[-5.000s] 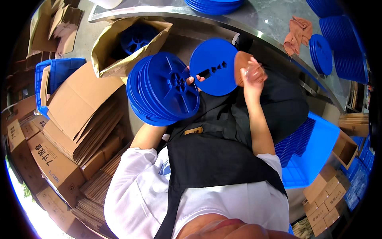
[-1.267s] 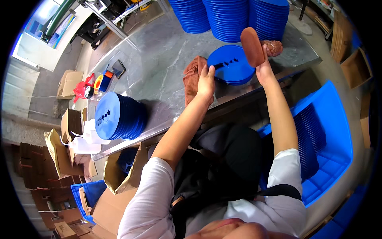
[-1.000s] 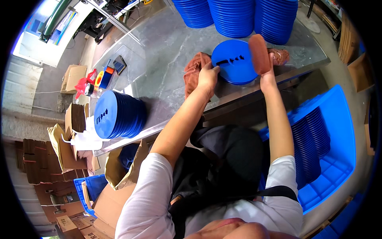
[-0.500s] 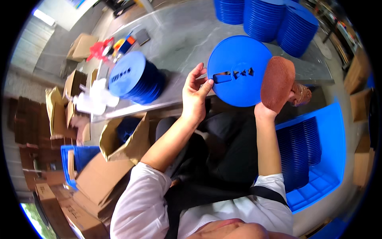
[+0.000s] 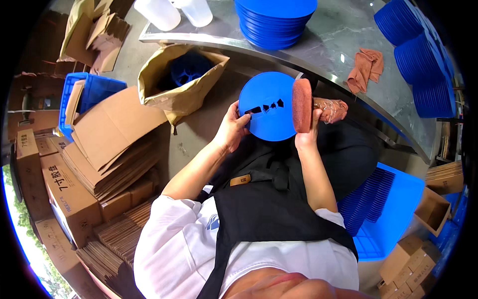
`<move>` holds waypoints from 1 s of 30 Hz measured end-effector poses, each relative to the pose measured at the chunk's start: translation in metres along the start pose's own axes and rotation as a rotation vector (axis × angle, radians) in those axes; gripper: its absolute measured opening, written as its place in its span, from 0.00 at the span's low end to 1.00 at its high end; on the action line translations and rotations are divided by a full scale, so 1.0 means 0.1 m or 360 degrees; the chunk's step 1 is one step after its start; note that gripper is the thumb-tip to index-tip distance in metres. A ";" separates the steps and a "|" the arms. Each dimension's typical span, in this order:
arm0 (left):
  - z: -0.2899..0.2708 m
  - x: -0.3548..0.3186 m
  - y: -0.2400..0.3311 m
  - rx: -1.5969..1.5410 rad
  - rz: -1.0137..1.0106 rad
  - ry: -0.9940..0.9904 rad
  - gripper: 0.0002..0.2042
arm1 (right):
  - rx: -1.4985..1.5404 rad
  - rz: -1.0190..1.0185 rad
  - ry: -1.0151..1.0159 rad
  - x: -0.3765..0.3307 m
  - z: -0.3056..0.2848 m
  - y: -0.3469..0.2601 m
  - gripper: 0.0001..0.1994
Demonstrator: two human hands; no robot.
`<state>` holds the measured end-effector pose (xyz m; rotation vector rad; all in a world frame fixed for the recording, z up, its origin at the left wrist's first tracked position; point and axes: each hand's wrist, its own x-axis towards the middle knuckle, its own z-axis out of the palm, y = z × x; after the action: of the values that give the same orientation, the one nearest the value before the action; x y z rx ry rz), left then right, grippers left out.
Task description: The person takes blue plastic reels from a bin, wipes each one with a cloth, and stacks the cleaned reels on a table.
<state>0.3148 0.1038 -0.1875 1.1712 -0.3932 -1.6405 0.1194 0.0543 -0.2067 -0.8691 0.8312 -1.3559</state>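
Note:
My left hand (image 5: 233, 128) grips the left edge of a round blue plastic disc (image 5: 266, 105) with a few cut-out slots, held up over my lap. My right hand (image 5: 306, 135) holds a thick reddish-brown round pad (image 5: 301, 105) pressed against the disc's right side. A crumpled brownish cloth (image 5: 331, 108) lies just behind the pad, near the table's edge.
A grey table (image 5: 343, 35) carries a stack of blue discs (image 5: 275, 20), more stacks (image 5: 416, 55) at the right, an orange cloth (image 5: 366, 67) and two white cups (image 5: 175, 11). A paper bag (image 5: 179, 82) holds a blue reel. Flattened cartons (image 5: 112, 144) lie left; a blue crate (image 5: 383, 209) of discs sits right.
I have turned away from the table and lowered the disc toward my lap. The pad stays against the disc's right side, and my left hand keeps its grip.

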 end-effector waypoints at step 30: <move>-0.39 0.15 -0.22 -0.0441 0.0203 -0.0403 0.38 | -0.2030 -0.0858 -0.0308 0.10 0.37 0.06 0.25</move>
<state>0.3358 0.1109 -0.2294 0.7211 -0.3770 -1.6743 0.1561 0.0459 -0.1954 -2.2957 1.3701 -1.0373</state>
